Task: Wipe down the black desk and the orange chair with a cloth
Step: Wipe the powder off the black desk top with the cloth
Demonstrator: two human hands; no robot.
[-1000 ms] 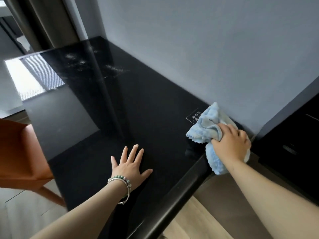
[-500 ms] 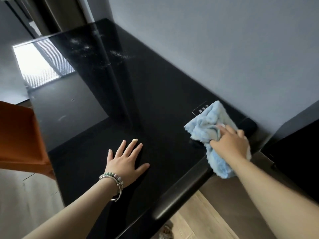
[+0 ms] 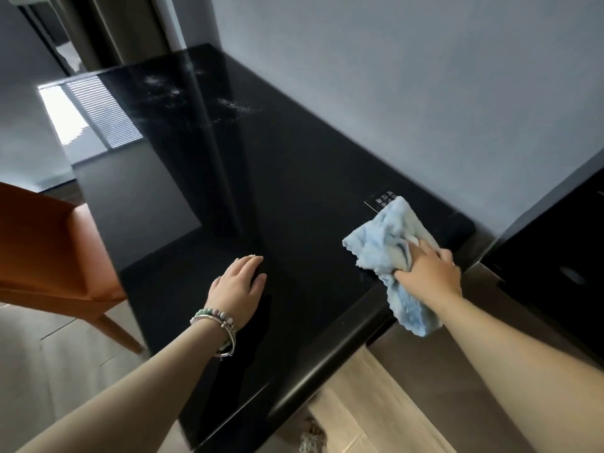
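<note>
Head view shows me my right hand [image 3: 428, 273] squeezing the blue cloth [image 3: 382, 240] at the black tabletop [image 3: 294, 178]'s right end, my left hand [image 3: 237, 286] resting on it with loose fingers, the orange chair [image 3: 49, 243] beside it.

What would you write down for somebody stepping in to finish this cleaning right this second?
Left hand: lies on the black desk, holding nothing.
Right hand: grips the blue cloth at the desk's right end; part of the cloth hangs over the front edge.
Done: the near area looks free of smears.
Left: the white dusty smears at the far end, then the orange chair to the desk's left, which neither hand touches.
</note>
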